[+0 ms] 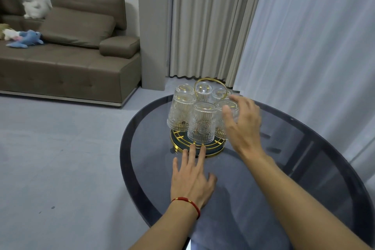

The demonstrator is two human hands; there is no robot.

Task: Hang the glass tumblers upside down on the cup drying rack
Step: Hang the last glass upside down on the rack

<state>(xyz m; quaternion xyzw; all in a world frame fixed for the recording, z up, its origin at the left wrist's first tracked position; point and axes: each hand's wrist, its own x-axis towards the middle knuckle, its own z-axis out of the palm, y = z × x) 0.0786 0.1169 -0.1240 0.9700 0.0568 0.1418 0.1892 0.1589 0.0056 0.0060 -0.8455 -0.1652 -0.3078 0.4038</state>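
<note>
Several ribbed glass tumblers (202, 123) hang upside down on a gold cup drying rack (211, 82) with a round gold-rimmed base (178, 144), on a dark glass table. My left hand (191, 176) lies flat on the table with its fingertips touching the front rim of the base, fingers spread. My right hand (242, 126) hovers beside the right-hand tumbler (231, 107), fingers apart and slightly blurred, holding nothing; it hides part of that tumbler.
The round dark glass table (304, 168) has its edge close on the left. A brown sofa (71, 63) with soft toys stands at the back left. Curtains (294, 36) hang behind and to the right. Grey floor lies to the left.
</note>
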